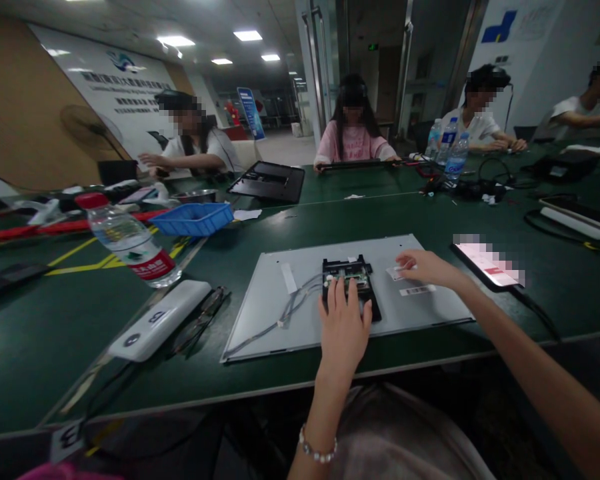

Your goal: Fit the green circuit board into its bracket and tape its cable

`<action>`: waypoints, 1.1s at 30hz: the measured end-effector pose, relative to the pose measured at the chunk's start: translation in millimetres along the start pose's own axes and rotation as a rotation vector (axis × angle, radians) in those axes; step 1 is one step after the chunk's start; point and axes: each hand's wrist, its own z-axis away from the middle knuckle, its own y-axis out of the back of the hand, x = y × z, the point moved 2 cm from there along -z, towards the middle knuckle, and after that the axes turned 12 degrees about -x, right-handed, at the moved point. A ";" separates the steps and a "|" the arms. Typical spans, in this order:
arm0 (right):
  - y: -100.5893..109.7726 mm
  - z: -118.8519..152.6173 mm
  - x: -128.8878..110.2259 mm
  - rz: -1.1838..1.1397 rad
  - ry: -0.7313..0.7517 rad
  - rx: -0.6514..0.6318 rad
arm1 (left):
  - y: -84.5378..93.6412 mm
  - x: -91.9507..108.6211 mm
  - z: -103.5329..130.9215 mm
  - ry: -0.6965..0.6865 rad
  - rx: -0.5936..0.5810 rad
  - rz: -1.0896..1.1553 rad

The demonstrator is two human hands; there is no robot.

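Note:
A grey flat display panel [300, 327] lies on the table in front of me. On its middle is a black housing [375, 308] with an exposed green circuit board [363, 275]. My left hand [344, 323] is open over the housing, its fingers spread on the near part and the board's edge. Grey cables [293, 308] run from the housing to the panel's lower left corner. My right hand [423, 267] rests at the panel's right side, fingers loosely bent and partly apart. Its fingertips touch or cover a small white label [393, 273]. Below them sits a barcode label [417, 291].
A phone [490, 265] lies right of the panel. On the left are a white power bank [160, 320], glasses [200, 320], a water bottle [130, 240] and a blue tray [194, 219]. Across the table, several people sit near a black panel [270, 181] and bottles [448, 140].

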 end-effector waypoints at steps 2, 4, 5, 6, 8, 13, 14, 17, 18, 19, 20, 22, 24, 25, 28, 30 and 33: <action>-1.6 -4.7 1.0 0.013 0.040 -0.001 | -0.1 0.1 0.0 -0.004 0.009 0.007; -2.9 -9.1 1.5 0.036 0.073 -0.009 | -0.2 -0.1 0.2 -0.008 0.016 0.010; -3.5 -10.9 1.6 0.039 0.083 -0.010 | -0.2 -0.2 0.3 -0.009 0.018 0.010; -4.0 -12.3 1.5 0.033 0.095 -0.007 | -0.2 -0.4 0.4 -0.009 0.019 0.010; -5.8 -14.1 0.9 -0.001 0.127 0.003 | 0.0 -0.7 0.6 -0.012 0.023 0.012; -15.8 -14.9 -2.4 -0.164 0.217 0.014 | 1.8 0.1 0.8 -0.004 0.012 0.021; -18.0 -14.6 -3.9 -0.204 0.232 0.018 | 2.2 0.4 0.9 0.000 0.006 0.020; -24.1 -12.5 -11.0 -0.330 0.287 -0.009 | 2.6 1.1 1.1 0.006 0.000 0.015; -25.7 -11.6 -13.9 -0.365 0.304 -0.026 | 2.5 1.1 1.3 0.006 0.001 0.013; -27.1 -10.8 -16.8 -0.395 0.317 -0.043 | 2.3 1.0 1.4 0.004 0.005 0.013; -28.2 -10.1 -19.5 -0.420 0.324 -0.056 | 2.1 0.9 1.5 0.001 0.011 0.012; -30.4 -9.3 -23.3 -0.457 0.318 -0.071 | 2.3 0.9 1.5 -0.012 0.027 0.008; -32.5 -9.3 -25.4 -0.469 0.305 -0.077 | 3.7 1.8 1.1 -0.044 0.040 0.009; -33.5 -9.3 -26.0 -0.464 0.301 -0.078 | 4.9 2.8 0.6 -0.068 0.041 0.013; -36.0 -8.9 -27.1 -0.436 0.313 -0.071 | 9.7 8.1 -2.4 -0.147 0.027 0.039; -37.3 -8.6 -27.6 -0.421 0.321 -0.066 | 12.3 12.9 -5.6 -0.178 0.018 0.052; -39.2 -9.2 -28.1 -0.401 0.330 -0.055 | 12.1 20.1 -11.1 -0.179 0.008 0.067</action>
